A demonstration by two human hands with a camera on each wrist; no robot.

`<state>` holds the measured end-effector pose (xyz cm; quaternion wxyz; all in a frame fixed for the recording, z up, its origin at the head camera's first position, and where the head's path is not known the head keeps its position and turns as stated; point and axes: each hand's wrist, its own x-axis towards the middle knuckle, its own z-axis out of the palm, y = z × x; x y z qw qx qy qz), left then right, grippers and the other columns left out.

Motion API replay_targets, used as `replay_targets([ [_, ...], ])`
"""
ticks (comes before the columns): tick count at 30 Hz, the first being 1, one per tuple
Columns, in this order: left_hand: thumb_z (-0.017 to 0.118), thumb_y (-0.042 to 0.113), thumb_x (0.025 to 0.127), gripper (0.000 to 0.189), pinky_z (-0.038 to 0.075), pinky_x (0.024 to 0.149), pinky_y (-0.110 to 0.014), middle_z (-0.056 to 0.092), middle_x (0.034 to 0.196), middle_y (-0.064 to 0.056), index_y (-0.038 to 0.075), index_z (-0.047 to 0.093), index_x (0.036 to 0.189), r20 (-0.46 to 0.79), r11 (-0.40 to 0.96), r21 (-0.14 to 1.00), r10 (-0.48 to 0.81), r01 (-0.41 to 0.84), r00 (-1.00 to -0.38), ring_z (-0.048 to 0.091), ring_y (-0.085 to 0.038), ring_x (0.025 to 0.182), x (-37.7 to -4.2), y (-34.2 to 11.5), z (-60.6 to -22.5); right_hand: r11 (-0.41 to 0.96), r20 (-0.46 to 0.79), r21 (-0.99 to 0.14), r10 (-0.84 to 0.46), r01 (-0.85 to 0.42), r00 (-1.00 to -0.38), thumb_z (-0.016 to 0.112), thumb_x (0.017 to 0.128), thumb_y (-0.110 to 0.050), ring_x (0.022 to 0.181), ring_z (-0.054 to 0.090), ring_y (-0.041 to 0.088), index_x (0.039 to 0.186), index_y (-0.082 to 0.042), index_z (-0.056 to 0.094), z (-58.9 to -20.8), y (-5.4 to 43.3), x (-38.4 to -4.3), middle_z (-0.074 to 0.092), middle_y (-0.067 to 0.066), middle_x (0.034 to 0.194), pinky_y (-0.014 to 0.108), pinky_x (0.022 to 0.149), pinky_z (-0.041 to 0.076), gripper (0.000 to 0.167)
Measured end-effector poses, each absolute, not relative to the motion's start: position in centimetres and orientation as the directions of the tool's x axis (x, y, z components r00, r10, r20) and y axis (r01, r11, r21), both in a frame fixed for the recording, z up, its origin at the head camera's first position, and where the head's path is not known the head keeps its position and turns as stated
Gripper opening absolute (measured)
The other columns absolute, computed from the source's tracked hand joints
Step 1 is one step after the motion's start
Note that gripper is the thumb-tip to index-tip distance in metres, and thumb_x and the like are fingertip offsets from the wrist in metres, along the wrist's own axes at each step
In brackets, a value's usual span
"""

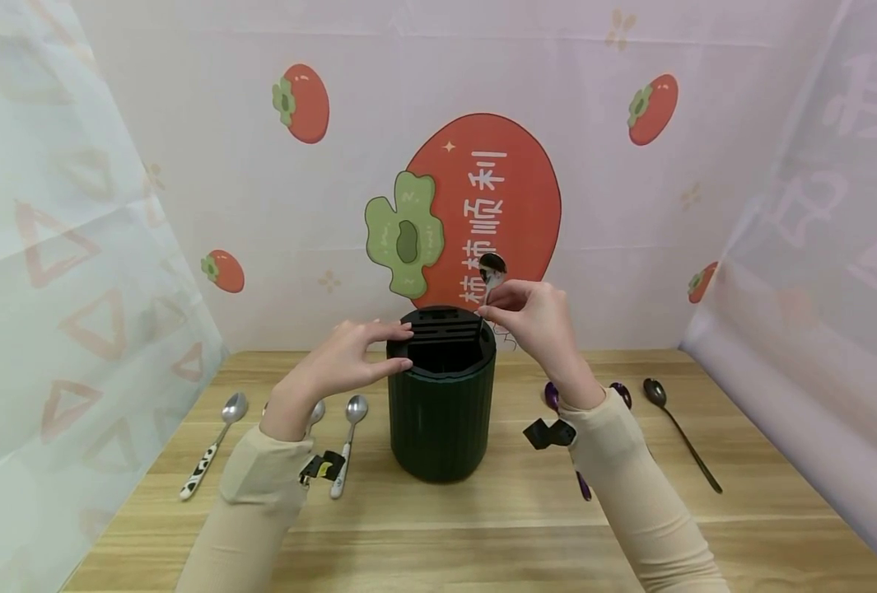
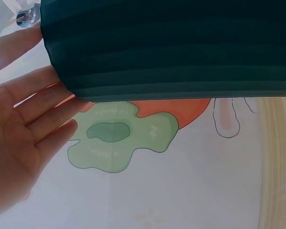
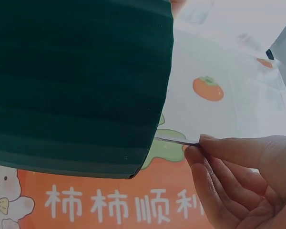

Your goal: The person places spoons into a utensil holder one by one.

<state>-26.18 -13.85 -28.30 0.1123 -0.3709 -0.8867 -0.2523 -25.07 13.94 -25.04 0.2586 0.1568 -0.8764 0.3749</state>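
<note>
A dark green ribbed utensil holder (image 1: pixel 441 428) with a black slotted top stands upright on the table. My right hand (image 1: pixel 538 317) pinches a spoon (image 1: pixel 492 265) by its thin handle, above the right side of the holder's rim. The shiny bowl points up and the handle's lower end reaches down into the holder. In the right wrist view, thumb and fingertips meet on the thin handle (image 3: pixel 176 140), partly hidden behind the holder's wall. My left hand (image 1: pixel 342 358) rests its fingertips on the holder's left rim. The left wrist view shows its fingers (image 2: pixel 38 98) fairly straight against the green side.
Left of the holder lie a spoon with a black-and-white handle (image 1: pixel 201 471), another spoon (image 1: pixel 317 411) partly behind my left wrist, and a white-handled spoon (image 1: pixel 349 445). At right are a purple spoon (image 1: pixel 552 395), another purple spoon (image 1: pixel 621 395) behind my sleeve, and a dark spoon (image 1: pixel 681 432).
</note>
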Motion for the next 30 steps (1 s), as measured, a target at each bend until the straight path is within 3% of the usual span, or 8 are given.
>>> replay_targets([
  [30,0.067,0.04,0.087,0.047,0.043,0.103,-0.044,0.06,0.13,-0.001,0.012,0.064,0.124,0.402,0.592,0.353,0.603,0.724,-0.689,0.051,-0.021,0.127,-26.23,-13.81,-28.34,0.668,0.506,-0.593,-0.126,-0.45,-0.853,0.075,0.082,-0.023,0.076,0.068,0.017,0.087,-0.012,0.074,-25.72,13.84,-25.37,0.073,0.005,0.084,0.031,0.064,0.052,0.012],
])
